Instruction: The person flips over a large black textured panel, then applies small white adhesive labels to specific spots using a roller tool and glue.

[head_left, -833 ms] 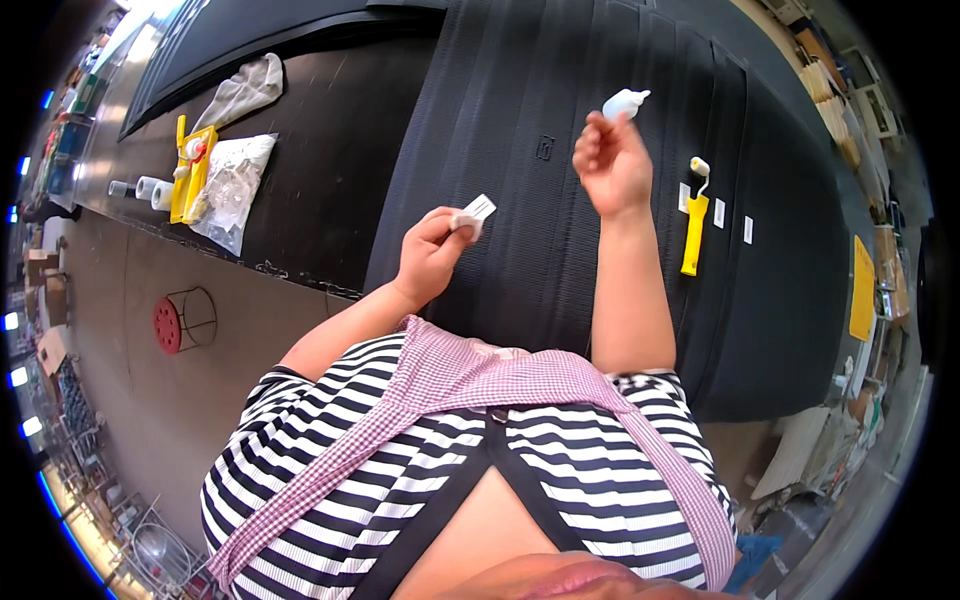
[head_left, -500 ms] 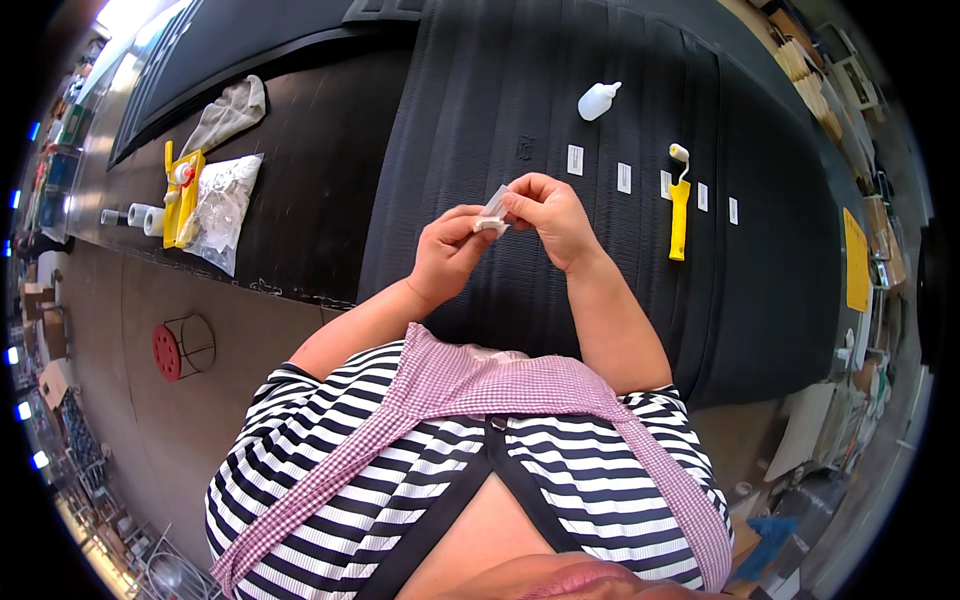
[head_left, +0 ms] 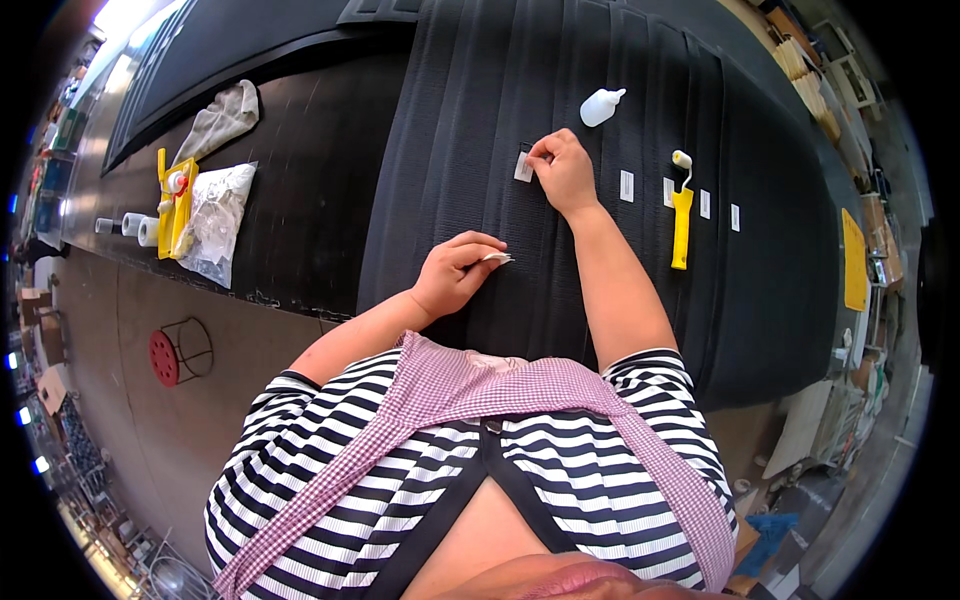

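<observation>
Four white labels [head_left: 627, 185] beside yellow roller [head_left: 681, 215]; right hand [head_left: 563, 170] pinches label [head_left: 523, 166]; left hand [head_left: 455, 275] pinches backing strip [head_left: 497, 258].

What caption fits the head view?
Right hand presses a white label onto black ribbed mat; left hand holds a white strip.

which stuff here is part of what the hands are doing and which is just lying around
In use:
right hand pressing a small white patch onto the black ribbed mat
left hand pinching a white scrap
other white patches
white squeeze bottle
yellow roller

Lying about:
cloth
plastic bag
tape rolls
red stool
</observation>
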